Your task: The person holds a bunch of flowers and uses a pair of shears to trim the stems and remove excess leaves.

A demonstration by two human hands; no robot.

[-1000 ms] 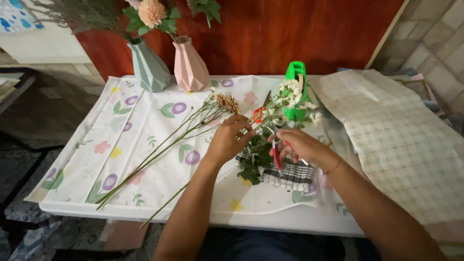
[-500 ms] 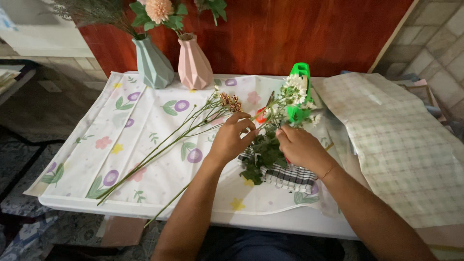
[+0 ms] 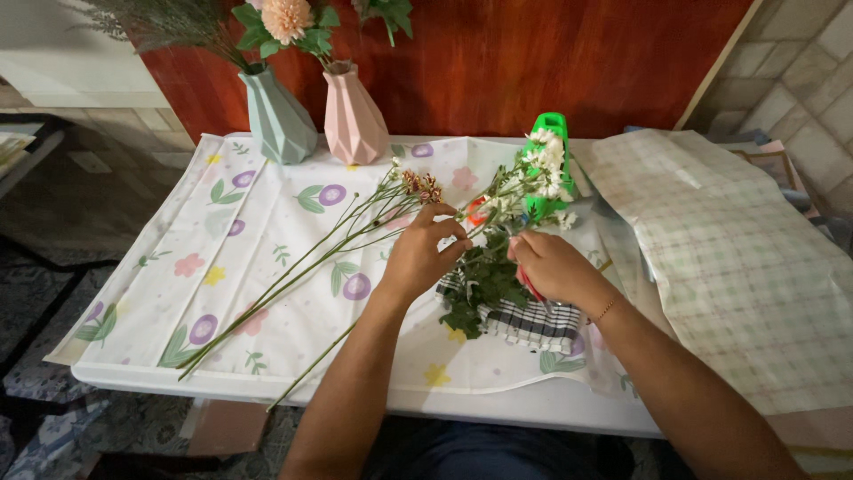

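White-flower stem (image 3: 533, 182) slants across mid-table, blossoms by green tool (image 3: 553, 133). Left hand (image 3: 418, 258) pinches the stem between fingertips, grip closed, steadying it. Right hand (image 3: 555, 267) curls shut around something red, likely cutters, low near leaf pile (image 3: 480, 284) on checked cloth (image 3: 533, 324). Spare long stems (image 3: 293, 271) lie aside on floral tablecloth (image 3: 178, 249). Two vases (image 3: 315, 120) at back.

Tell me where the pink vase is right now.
In the head view, the pink vase stands at the table's back edge, left of centre, right beside the grey-green vase and against the red-brown panel.
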